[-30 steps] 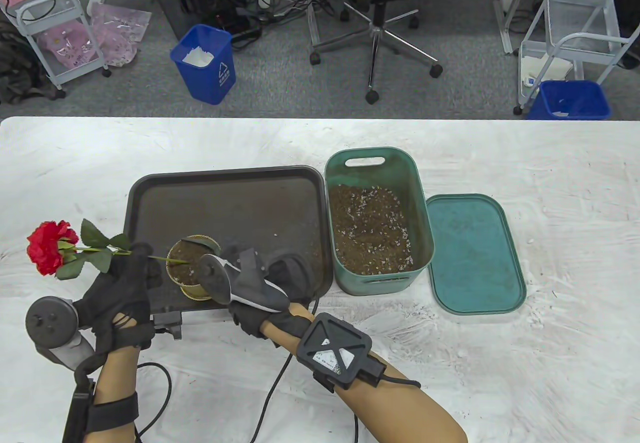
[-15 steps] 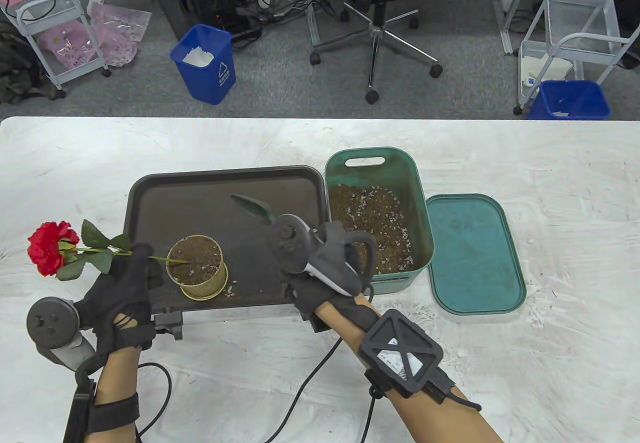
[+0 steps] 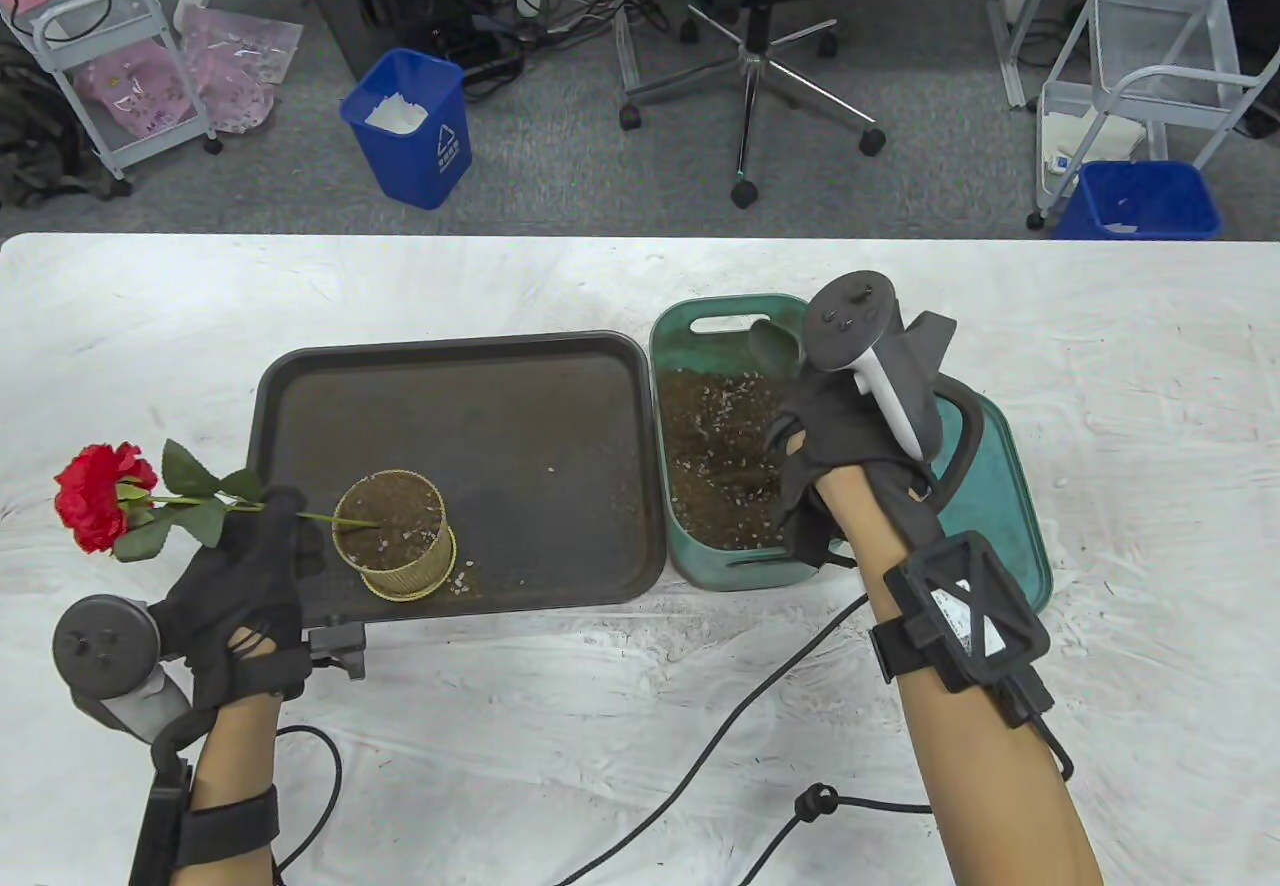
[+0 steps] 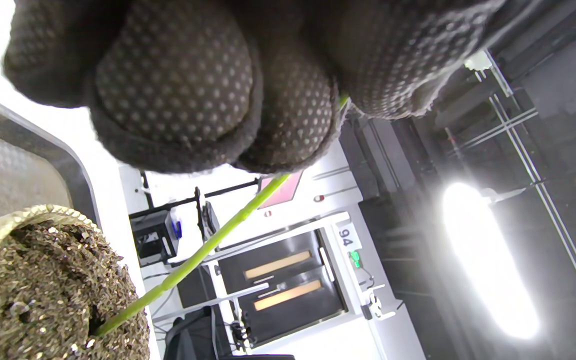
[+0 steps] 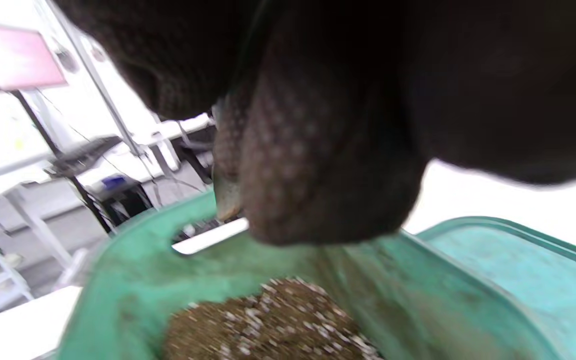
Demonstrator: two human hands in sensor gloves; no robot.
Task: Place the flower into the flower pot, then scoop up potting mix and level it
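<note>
Two hands worked above the counter: the left hand pinched the flower, its stem tip in the flower pot; the right hand gripped a scoop over the potting mix. Left wrist view: fingers clamped the stem. Right wrist view: blurred fingers above the green bin.

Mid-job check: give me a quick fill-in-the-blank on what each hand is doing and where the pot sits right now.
1. The left hand pinches the flower's ____, whose lower end is stuck in the pot's soil.
2. The right hand is over the green ____ of potting mix.
3. The flower pot stands on the dark ____.
4. The flower has a ____ bloom.

Missing words: stem; bin; tray; red
</note>
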